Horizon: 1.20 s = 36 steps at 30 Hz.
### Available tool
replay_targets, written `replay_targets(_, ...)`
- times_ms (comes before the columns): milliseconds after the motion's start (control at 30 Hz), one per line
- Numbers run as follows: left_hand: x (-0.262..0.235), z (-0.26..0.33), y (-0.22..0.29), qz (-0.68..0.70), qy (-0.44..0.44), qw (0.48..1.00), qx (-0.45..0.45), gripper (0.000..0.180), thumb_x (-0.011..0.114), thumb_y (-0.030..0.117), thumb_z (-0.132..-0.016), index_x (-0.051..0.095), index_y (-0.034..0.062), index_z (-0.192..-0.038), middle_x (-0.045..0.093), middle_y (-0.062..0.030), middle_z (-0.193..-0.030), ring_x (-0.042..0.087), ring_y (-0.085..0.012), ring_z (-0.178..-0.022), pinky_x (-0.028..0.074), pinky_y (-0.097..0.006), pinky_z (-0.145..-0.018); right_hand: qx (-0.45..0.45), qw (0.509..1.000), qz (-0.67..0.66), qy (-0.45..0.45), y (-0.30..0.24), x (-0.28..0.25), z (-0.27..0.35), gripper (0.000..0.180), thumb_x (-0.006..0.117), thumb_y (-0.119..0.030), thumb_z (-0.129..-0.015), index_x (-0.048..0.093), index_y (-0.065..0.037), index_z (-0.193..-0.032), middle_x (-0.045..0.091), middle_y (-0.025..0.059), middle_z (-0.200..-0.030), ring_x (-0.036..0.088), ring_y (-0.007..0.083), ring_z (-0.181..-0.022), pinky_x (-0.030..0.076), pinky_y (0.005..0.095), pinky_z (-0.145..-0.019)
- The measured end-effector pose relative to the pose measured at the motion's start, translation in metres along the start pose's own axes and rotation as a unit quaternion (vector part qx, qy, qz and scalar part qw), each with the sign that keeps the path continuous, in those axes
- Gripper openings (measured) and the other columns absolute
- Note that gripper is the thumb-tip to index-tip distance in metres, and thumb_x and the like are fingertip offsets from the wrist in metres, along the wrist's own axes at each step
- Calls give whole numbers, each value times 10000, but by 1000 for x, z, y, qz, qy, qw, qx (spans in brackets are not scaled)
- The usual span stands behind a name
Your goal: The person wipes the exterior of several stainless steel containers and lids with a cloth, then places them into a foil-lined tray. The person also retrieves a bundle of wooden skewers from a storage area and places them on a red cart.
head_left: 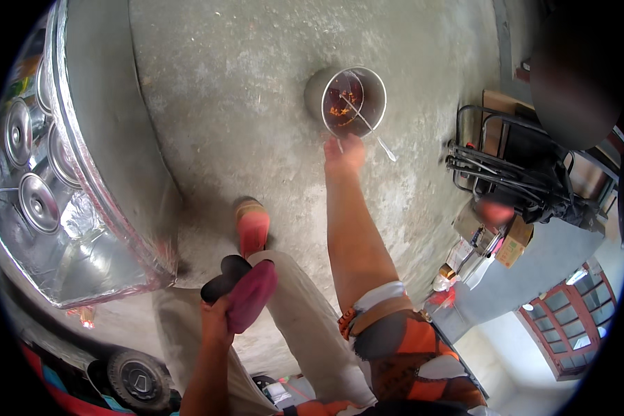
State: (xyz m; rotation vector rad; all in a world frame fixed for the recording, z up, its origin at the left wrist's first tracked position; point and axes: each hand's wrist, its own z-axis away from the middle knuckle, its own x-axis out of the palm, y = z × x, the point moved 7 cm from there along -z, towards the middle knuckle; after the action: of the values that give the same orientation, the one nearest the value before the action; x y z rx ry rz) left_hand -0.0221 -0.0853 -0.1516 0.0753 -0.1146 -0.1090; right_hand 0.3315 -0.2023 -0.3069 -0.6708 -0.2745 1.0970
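Reaching down, the right hand [344,154] is pinching the rim of a steel pot [354,101] on the concrete floor [243,104], a spoon [369,125] resting just beyond the fingertips. The left hand [218,315] is gripping a maroon sandal [251,295], fingers curled around it.

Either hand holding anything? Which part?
Left hand grips a dark-and-maroon object by its lower end. Right hand touches the near rim of the metal bowl; grip unclear.

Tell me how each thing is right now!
Metal bowl: upright on the floor, reddish scraps inside.
Spoon: leaning in the bowl.
Right hand: reaching down, fingers at the bowl's rim.
Left hand: gripping a maroon pouch.
Pot lids: on, covering the pots.
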Motion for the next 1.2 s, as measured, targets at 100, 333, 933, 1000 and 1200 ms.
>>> replay_targets(100, -9, -2, -7, 1, -10, 1000, 6, 224, 500, -15, -735, 564, 22, -947, 605, -49, -839, 593, -130, -721, 482, -245, -631, 20, 999, 36, -31, -7, -6, -12, 265, 514, -140, -772, 510, -68, -1027, 524, 70, -1023, 497, 237, -903, 391, 358, -763)
replay_targets(333, -3, -3, -10, 10, 0, 1000, 14, 220, 482, -40, -733, 577, 15, -923, 608, -39, -810, 591, -114, -697, 479, -241, -625, 59, 986, 128, -90, -16, -10, -37, 255, 531, -58, -745, 517, -50, -1000, 566, 79, -923, 551, 244, -812, 413, 297, -651)
replay_targets(933, 111, 36, 99, -92, 0, 911, 401, 273, 579, 36, -763, 553, -13, -1029, 494, -145, -1178, 495, -207, -1040, 365, -303, -903, 126, 940, 206, -242, -72, -50, 174, 389, 536, 60, -649, 513, -47, -1022, 591, 58, -888, 565, 150, -692, 432, 252, -512)
replay_targets(1000, 142, 42, 119, -156, -72, 866, 469, 262, 582, 35, -756, 568, -2, -1015, 501, -141, -1162, 508, -207, -1012, 372, -294, -885, 126, 928, 238, -256, -72, -43, 209, 427, 528, 58, -636, 524, -39, -1051, 597, 65, -920, 571, 146, -711, 437, 247, -522)
replay_targets(1200, 146, 56, 114, -109, -115, 875, 458, 278, 550, -18, -726, 567, -5, -1003, 520, -119, -1076, 527, -186, -943, 390, -259, -830, 50, 922, 313, -221, -90, -44, 246, 353, 521, 44, -643, 563, -36, -985, 607, 72, -827, 562, 135, -613, 398, 203, -451)
